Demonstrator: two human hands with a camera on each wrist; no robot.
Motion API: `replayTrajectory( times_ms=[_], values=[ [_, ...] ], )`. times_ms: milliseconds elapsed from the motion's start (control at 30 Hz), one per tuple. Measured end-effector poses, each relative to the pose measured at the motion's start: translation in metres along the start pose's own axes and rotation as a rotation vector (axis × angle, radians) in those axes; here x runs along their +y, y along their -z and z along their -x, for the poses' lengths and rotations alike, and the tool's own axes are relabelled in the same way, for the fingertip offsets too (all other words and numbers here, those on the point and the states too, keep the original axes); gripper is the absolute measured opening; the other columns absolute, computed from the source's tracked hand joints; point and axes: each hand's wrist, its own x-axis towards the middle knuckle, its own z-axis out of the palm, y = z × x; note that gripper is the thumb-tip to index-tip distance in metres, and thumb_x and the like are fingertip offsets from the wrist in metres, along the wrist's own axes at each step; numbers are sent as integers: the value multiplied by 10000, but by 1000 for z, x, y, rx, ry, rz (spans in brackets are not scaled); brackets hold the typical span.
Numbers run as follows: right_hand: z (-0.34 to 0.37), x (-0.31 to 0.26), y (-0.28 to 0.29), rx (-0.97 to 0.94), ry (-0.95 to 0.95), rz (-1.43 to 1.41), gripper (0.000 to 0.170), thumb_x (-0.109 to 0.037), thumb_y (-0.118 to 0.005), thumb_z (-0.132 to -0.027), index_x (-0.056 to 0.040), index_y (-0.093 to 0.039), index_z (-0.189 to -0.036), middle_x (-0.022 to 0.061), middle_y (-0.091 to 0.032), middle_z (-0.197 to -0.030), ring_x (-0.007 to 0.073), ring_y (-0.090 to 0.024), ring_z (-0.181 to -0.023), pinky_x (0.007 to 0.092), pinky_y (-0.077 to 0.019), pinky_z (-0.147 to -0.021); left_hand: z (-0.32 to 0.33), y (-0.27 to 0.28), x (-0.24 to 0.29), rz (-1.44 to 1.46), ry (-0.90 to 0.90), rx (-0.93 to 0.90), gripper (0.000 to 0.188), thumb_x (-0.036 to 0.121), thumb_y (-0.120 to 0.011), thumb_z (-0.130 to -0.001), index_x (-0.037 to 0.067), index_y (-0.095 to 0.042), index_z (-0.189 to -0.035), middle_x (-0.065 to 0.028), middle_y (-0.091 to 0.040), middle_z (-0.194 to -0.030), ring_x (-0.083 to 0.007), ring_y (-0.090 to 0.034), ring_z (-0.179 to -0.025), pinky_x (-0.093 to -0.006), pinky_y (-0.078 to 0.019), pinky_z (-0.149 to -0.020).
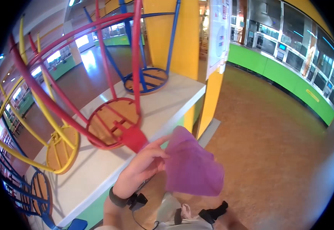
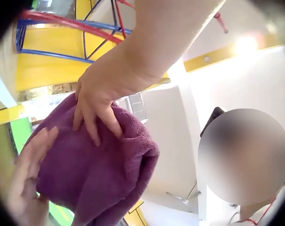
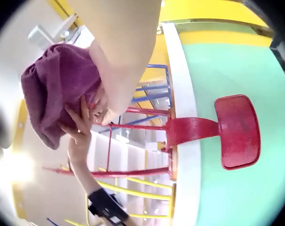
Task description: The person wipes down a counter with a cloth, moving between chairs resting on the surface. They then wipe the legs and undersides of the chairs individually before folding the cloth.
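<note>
A purple cloth (image 1: 193, 163), thick and towel-like in the wrist views, hangs in folds in the air in front of the body, just off the table's near edge. My left hand (image 1: 149, 159) holds its left side, fingers spread over the fabric in the left wrist view. My right hand (image 2: 31, 172) is at the cloth's other side there, its fingers extended along the fabric. From the head view the right hand is hidden behind the cloth, with only the wrist strap showing below. Near the left fingertips, a red chair's backrest (image 1: 133, 138) juts over the table edge.
Upturned red (image 1: 115, 122), yellow (image 1: 62, 149) and blue (image 1: 145, 80) chairs stand on the white table (image 1: 167, 101), legs up. A yellow panel (image 1: 213, 99) rises beyond its end. Brown floor (image 1: 259, 134) stretches right toward a green counter (image 1: 278, 71). Another person appears in the left wrist view.
</note>
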Motion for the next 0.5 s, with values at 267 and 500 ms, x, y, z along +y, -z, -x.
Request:
replayTrajectory(
  times_ms=[267,500],
  values=[
    [-72,-67,42,-67,-20,-256,682,-597,-338,-876,-64,-400,-1297,126,-458,-1289,245,-439,-1185,391,-369,-993,-113,23,-2,-212,69,121,549,-26,-444,-774,35,-374,-1315,-114,-547,-1137,-179,-567,-971,-316,-478,-805],
    [-153,-144,42,72,-109,27,464,-323,-459,-896,-41,-422,-1263,121,-503,-1222,242,-501,-1106,368,-415,-949,-196,69,14,-235,78,188,531,90,-455,-801,37,-379,-1324,-91,-525,-1183,-174,-542,-1008,-332,-447,-868]
  ],
)
